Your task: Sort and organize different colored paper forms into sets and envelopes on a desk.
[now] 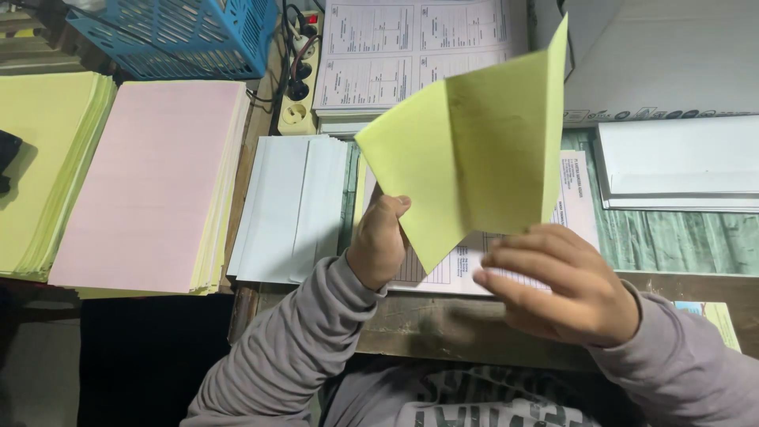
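Folding: yellow sheet, thin, matte, creased, raised at frame centre above the counter. Left hand pinches its lower edge; right hand grips the lower corner. Best aligned edge to edge before pressing. Beyond: printed form, white stack, pink stack, blue basket.

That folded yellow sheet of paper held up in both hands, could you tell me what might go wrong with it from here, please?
1. The folded yellow sheet of paper is pinched only at its lower corner by the left hand; the right hand has a light fingertip grip, so it could slip or crease unevenly.
2. If dropped, it might land on the printed white forms beneath and disturb that pile.
3. It blocks the view of the desk behind it.
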